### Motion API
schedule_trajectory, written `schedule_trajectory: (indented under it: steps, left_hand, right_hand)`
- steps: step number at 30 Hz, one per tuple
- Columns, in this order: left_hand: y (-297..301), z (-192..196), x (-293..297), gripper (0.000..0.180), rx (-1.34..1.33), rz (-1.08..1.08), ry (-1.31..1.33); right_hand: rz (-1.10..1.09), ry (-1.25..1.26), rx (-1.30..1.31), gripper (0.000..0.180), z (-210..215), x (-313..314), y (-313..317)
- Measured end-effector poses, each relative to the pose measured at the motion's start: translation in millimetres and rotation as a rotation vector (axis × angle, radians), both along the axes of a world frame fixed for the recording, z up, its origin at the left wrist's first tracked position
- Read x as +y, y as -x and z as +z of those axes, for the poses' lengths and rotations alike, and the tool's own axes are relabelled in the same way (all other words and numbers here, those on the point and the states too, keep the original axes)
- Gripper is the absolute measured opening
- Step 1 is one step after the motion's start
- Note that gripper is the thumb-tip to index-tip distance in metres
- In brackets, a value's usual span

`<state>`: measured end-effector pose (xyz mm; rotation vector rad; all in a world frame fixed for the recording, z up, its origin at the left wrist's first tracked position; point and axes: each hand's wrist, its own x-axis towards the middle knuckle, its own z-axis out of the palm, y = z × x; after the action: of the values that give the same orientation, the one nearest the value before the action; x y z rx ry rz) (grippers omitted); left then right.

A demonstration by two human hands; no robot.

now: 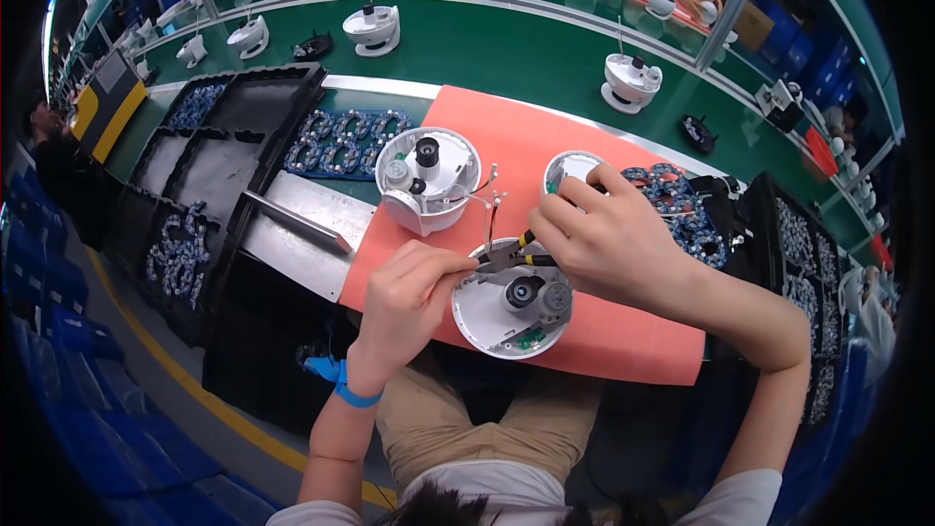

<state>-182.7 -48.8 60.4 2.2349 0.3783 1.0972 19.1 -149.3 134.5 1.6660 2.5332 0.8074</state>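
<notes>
The right hand (612, 234) grasps yellow-and-black pliers (504, 255) over the rim of a white round housing (487, 317), at the near edge of the coral mat (623, 343). The left hand (401, 300) pinches beside the pliers' tips; what it grips is too small to tell. Another open housing (421, 221) stands beyond.

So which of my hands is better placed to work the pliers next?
Probably your right hand: it grips the yellow-and-black-handled pliers over the nearest round white housing. Your left hand is by the pliers' tips; whether it pinches anything is unclear.
</notes>
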Motion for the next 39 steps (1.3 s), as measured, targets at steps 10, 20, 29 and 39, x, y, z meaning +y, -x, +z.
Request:
schedule_trajectory:
  steps: [10, 20, 29, 39]
  left_hand:
    - [-1, -4, 0, 0.015, -0.001, 0.021, 0.012]
    - [-2, -5, -1, 0.014, -0.015, 0.027, 0.008]
    - [13, -24, -1, 0.015, -0.276, 0.337, 0.152]
    - [6, -61, -17, 0.010, -0.124, 0.330, 0.217]
  right_hand:
    - [0.028, -0.019, -0.001, 0.017, -4, 3, -4]
    - [0.027, 0.004, -0.025, 0.010, -7, 2, -5]
    - [0.052, 0.101, 0.536, 0.032, 4, -30, -25]
    - [0.260, 0.035, 0.249, 0.022, -73, -73, 6]
